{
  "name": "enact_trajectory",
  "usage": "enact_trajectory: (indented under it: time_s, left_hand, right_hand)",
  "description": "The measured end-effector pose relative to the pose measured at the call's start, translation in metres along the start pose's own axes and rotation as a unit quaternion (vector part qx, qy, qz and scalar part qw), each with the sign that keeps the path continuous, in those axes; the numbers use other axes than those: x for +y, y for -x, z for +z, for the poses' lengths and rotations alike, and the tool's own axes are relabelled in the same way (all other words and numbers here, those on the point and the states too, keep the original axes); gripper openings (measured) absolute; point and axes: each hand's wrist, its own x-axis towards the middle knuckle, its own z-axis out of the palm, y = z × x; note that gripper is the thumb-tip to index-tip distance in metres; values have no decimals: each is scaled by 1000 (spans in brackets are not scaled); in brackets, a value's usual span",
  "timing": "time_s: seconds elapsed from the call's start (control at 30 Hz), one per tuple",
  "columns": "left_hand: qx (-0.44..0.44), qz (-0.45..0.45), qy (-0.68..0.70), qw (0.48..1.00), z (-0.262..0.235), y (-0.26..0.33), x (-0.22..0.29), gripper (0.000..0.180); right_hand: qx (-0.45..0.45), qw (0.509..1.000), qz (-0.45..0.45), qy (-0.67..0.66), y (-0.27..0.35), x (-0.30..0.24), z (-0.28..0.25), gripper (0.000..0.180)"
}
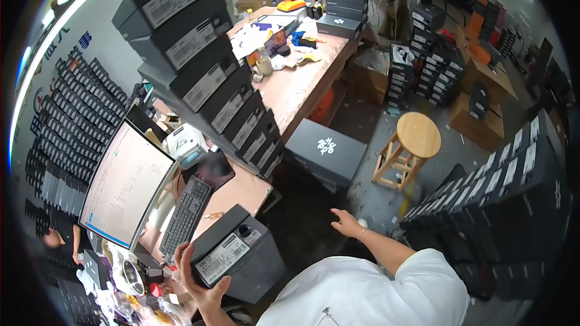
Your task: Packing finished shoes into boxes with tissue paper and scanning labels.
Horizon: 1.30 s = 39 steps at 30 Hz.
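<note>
Head view: a person in a white top grips a dark grey shoe box [257, 268] with the left hand [203, 282] beside a cluttered computer desk [251, 188].
The box is near, left of centre, tilted, its labelled end facing the person; the left hand spreads wide around its near corner, fingers along the left edge and thumb against the lower edge. The right hand [348, 224] reaches out over the floor, fingers loosely extended, holding nothing. A black keyboard [186, 214] lies just beyond the box, with a lit monitor [127, 184] to its left. Farther off rises a tall box stack [202, 63]; a round wooden stool [418, 134] stands on the right.
</note>
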Motion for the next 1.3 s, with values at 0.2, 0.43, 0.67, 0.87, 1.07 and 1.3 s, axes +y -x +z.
enact_trajectory:
  time_s: [0.2, 0.43, 0.67, 0.87, 1.07, 1.3]
  left_hand:
    - [40, 13, 181, 983, 145, -43, 52, 97]
    - [26, 70, 171, 982, 250, -102, 88, 90]
    - [-43, 97, 144, 984, 306, -164, 95, 77]
    - [13, 109, 94, 989, 356, -204, 111, 76]
    - [136, 28, 50, 989, 403, -215, 117, 77]
    - [186, -4, -27, 982, 437, -230, 126, 78]
  right_hand:
    - [9, 975, 221, 7, -11, 168, -128, 48]
    - [15, 952, 301, -55, -54, 287, -181, 35]
    - [-66, 898, 290, -325, -173, 130, -252, 41]
    - [-260, 862, 118, -418, -282, 56, -327, 53]
    - [-507, 793, 86, -326, -366, 22, -321, 57]
    - [-425, 789, 211, -390, -415, 77, -320, 48]
